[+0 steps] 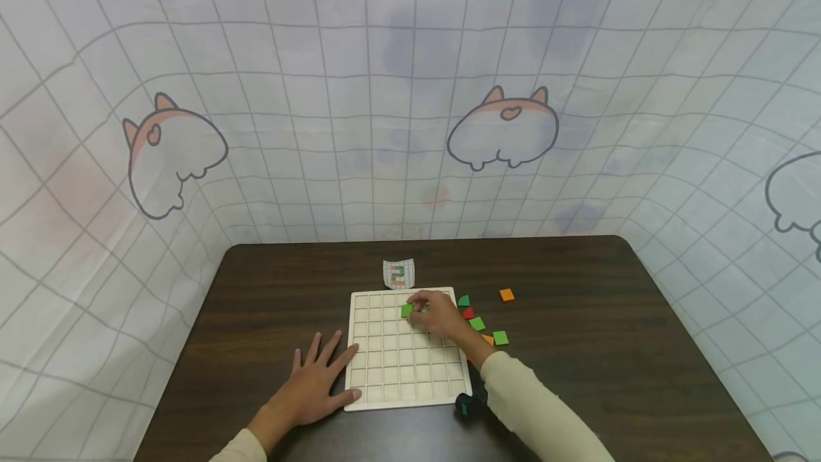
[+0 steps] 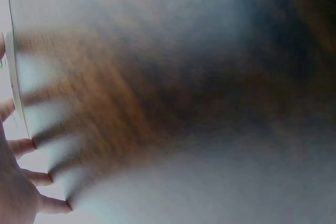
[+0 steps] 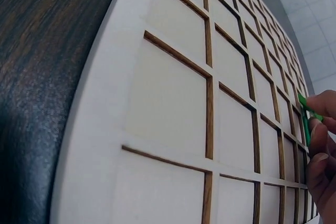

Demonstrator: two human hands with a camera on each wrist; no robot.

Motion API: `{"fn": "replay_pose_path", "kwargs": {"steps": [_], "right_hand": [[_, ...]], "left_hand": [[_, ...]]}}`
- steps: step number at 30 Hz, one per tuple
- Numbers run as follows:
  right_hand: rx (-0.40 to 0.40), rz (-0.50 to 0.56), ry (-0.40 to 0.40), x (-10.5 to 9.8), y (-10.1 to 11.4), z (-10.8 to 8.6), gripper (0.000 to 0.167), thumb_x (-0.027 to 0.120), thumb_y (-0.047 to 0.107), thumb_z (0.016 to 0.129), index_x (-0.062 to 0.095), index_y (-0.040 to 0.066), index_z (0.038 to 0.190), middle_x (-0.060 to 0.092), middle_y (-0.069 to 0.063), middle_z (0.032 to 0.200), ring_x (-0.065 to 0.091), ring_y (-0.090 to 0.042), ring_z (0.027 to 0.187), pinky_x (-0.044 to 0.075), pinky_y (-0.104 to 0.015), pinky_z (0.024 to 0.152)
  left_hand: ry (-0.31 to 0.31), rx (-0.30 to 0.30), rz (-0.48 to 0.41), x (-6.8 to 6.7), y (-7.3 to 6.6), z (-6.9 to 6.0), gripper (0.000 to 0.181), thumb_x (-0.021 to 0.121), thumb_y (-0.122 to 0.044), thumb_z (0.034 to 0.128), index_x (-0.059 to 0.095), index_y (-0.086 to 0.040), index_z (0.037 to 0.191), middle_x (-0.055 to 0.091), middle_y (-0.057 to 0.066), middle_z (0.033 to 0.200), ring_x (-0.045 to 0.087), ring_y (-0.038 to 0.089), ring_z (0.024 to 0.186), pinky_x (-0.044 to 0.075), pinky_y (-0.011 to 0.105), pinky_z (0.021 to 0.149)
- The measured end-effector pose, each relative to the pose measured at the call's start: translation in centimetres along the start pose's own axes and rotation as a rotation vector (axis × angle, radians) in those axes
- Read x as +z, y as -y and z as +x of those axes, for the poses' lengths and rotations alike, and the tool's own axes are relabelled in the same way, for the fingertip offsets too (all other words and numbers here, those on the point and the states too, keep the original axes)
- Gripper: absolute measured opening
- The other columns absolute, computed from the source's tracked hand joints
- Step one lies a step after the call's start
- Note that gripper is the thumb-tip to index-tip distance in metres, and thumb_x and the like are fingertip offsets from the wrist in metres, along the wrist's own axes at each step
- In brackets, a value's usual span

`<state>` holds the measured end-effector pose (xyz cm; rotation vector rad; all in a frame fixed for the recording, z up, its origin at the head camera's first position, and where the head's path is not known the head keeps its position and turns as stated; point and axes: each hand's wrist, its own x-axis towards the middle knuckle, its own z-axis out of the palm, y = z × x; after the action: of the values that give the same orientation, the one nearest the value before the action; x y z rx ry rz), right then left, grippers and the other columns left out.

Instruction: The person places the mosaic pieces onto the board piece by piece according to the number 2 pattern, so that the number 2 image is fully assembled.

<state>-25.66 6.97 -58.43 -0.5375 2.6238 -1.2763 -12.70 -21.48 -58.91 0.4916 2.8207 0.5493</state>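
Observation:
A cream grid board (image 1: 383,378) with square cells lies on the dark table. My right hand (image 1: 439,315) is over its upper part and pinches a green square tile (image 1: 407,311) between thumb and fingers. The right wrist view shows green (image 3: 304,124) at the fingertips, partly covered by them. Spread flat, my left hand (image 1: 311,385) rests at the board's left side, with thumb and index finger touching the edge. In the left wrist view, the left hand (image 2: 16,187) has straight fingers against the table.
Right of the board lie a dark green rounded piece (image 1: 465,301), a red piece (image 1: 468,313), green tiles (image 1: 500,338) and orange pieces (image 1: 507,294). Behind the board is a small card with a coloured pattern (image 1: 399,274). A grid-patterned curtain (image 1: 385,184) surrounds the table (image 1: 282,291).

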Motion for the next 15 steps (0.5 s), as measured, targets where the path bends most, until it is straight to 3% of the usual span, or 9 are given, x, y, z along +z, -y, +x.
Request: {"fn": "replay_pose_path", "kwargs": {"steps": [10, 15], "right_hand": [[0.006, -0.057, 0.018, 0.45, -0.02, 0.26, 0.019, 0.074, 0.017, 0.09, 0.074, 0.013, 0.109, 0.066, 0.002, 0.092, 0.059, -0.013, 0.087, 0.05, -0.037, 0.084], [-0.012, -0.093, 0.015, 0.49, 0.19, 0.26, 0.018, 0.074, 0.02, 0.09, 0.076, 0.014, 0.107, 0.066, 0.001, 0.093, 0.059, -0.013, 0.088, 0.051, -0.037, 0.083]], "left_hand": [[0.0, 0.002, 0.01, 0.16, 0.01, 0.07, 0.082, 0.049, -0.075, 0.0908, 0.031, -0.032, 0.158, 0.019, 0.014, 0.167, 0.011, 0.055, 0.15, 0.012, 0.084, 0.105], [-0.008, 0.001, 0.014, 0.19, 0.02, 0.02, 0.082, 0.049, -0.076, 0.0902, 0.033, -0.032, 0.158, 0.02, 0.014, 0.167, 0.012, 0.055, 0.15, 0.012, 0.084, 0.104]]}}
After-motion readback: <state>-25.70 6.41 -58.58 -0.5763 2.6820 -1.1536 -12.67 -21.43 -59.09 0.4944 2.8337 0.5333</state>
